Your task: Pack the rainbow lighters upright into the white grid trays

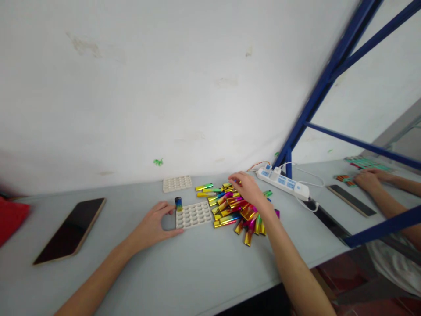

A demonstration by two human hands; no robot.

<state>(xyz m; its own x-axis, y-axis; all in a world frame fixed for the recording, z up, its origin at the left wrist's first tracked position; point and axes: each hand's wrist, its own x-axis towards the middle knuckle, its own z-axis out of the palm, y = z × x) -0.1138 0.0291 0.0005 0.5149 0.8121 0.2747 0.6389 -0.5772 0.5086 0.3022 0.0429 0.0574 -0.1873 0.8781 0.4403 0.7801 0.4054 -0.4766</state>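
Note:
My left hand (154,224) curves around the left side of a white tray (194,215) with rows of oval holes. Its thumb lies at the tray's front corner and its fingers near the back corner. One shiny blue and gold case (178,204), like a lighter shell, stands upright in the tray's back left corner, beside my fingertips. To the right is a heaped pile of flat shiny metallic cases (230,206) in gold, pink, green and blue. My right hand (247,188) is over the back of this pile, fingers bent down; what they pinch is hidden.
A second white holed tray (177,183) lies by the wall. At the left are a dark phone (70,230) and red cloth (11,219). Rightward are a power strip (283,182) with cables, a blue metal frame (324,87) and another person's hands (368,179).

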